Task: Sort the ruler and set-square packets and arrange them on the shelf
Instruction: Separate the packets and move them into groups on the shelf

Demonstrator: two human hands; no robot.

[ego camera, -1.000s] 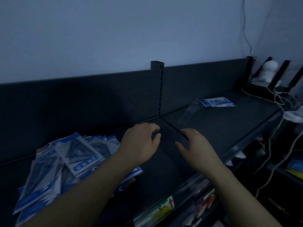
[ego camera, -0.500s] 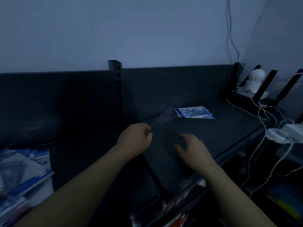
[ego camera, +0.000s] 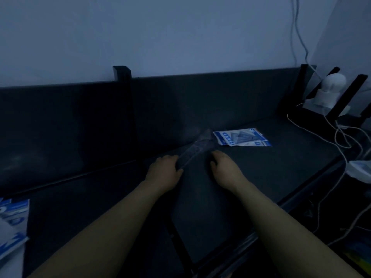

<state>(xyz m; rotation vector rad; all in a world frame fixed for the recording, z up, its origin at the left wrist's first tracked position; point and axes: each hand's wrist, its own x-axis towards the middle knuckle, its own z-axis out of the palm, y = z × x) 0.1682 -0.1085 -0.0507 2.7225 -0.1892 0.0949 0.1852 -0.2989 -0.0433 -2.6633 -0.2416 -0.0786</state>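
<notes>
1. Far left edge: pile of blue-and-white packets (ego camera: 12, 223) on the shelf (ego camera: 90, 207), looks jumbled. Judgement: most sorting is not yet done.
2. Left hand (ego camera: 163, 171): grip clamped on the near end of a ruler packet (ego camera: 197, 149), mid-shelf, angled toward the back panel.
3. Right hand (ego camera: 224, 169): just beside the ruler packet, fingers bent down; cannot tell if its grip holds anything.
4. Right: few set-square packets (ego camera: 241, 138) lie flat by the ruler packet's far end, likely the first sorted group.
5. Ruler packet: long, narrow, clear, faint in the dim light. Set-square packets: blue-bordered, triangle showing.
</notes>
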